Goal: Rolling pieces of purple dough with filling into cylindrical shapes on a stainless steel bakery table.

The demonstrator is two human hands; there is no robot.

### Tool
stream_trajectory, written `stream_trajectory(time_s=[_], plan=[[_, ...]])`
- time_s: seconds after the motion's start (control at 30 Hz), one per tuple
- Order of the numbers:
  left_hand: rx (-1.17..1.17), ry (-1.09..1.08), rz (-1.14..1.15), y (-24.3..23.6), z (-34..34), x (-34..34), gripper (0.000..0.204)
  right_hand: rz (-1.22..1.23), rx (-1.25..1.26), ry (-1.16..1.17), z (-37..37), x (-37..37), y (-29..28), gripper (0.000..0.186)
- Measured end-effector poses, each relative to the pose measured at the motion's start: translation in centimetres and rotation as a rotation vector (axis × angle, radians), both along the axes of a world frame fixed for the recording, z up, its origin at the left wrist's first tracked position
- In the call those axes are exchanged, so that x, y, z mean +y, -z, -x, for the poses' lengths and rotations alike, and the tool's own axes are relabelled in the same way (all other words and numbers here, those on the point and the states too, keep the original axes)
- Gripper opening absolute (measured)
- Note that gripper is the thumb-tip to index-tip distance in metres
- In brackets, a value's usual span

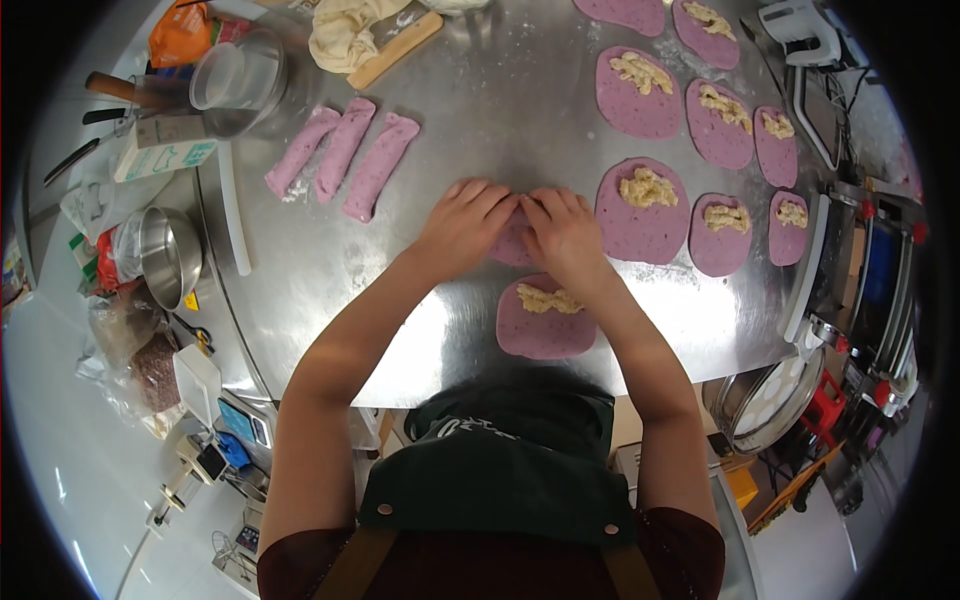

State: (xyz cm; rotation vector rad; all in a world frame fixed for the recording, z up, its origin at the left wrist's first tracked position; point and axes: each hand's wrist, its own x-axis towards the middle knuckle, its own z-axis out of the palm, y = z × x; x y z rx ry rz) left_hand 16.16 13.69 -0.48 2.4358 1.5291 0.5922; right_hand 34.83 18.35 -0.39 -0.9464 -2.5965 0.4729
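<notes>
My left hand (462, 230) and my right hand (566, 232) meet over a piece of purple dough (512, 246) on the steel table. Both hands have their fingertips and thumbs closed together on its far edge; most of the piece is hidden beneath them. Just nearer to me lies a flat purple dough round (545, 335) with a strip of pale, lumpy filling (545, 299) across its far part. To the right, several more flat dough pieces (640, 235) each bear a heap of the same filling. Rolled purple dough logs (382, 167), three in all, lie to the left.
A wooden rolling pin (396, 48) rests beside a cream cloth (345, 35) at the far side. Clear plastic tubs (240, 85), a carton (165, 147) and a steel bowl (170, 257) stand left. A white hand mixer (802, 35) is at far right. Flour dusts the steel table (480, 110).
</notes>
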Motion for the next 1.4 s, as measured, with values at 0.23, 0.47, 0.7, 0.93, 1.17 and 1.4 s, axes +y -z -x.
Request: stream_trajectory(time_s=[0.23, 0.47, 0.7, 0.93, 1.17, 1.4], plan=[[0.017, -0.042, 0.032, -0.2, -0.4, -0.1, 0.038, 0.053, 0.08, -0.031, -1.2, 0.5, -0.3, 0.042], [-0.056, 0.012, 0.013, -0.1, -2.7, 0.7, 0.043, 0.113, 0.058, 0.008, -3.4, 0.9, -1.3, 0.039], [-0.053, 0.013, 0.05, 0.3, -3.3, 1.8, 0.032, 0.083, 0.054, 0.03, -3.5, 1.7, -0.6, 0.035], [-0.025, -0.008, -0.045, 0.6, -3.5, 0.3, 0.034, 0.102, 0.092, 0.041, -3.8, 0.8, -1.2, 0.038], [0.109, 0.07, -0.063, 0.8, -3.0, -2.5, 0.041, -0.141, 0.015, -0.078, -4.9, -0.6, -0.6, 0.036], [0.057, -0.097, 0.053, -0.5, 0.1, -0.5, 0.04, -0.037, 0.097, 0.081, -2.8, -0.1, -1.5, 0.036]])
